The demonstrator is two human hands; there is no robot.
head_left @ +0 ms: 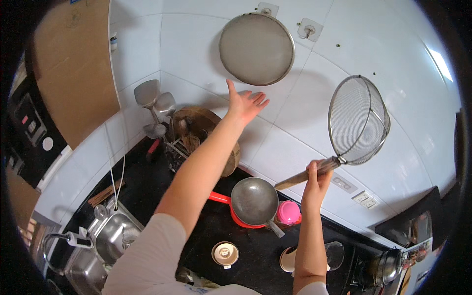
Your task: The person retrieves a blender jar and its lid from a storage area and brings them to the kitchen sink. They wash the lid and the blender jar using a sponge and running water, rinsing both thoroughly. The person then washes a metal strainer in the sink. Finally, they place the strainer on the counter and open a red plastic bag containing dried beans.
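Observation:
My right hand [315, 190] is closed around the wooden handle of a large wire-mesh strainer [358, 120], held up with its round basket toward the tiled wall. With fingers spread and nothing in it, my left hand [244, 105] reaches up just below a round, flat mesh screen with a metal rim [256, 49]. That screen hangs on the wall from a hook [266, 10]. A small gap seems to lie between my fingertips and its lower rim. Another wall hook [309, 31], to the right of the screen, carries nothing.
Below my arms, a grey pan [254, 200] rests over a red one on the black counter, beside a pink round container [288, 212]. Spatulas and ladles [156, 108] stand by a round wooden board [230, 160]. A steel sink [115, 238] is left; a pot [386, 268] sits at right.

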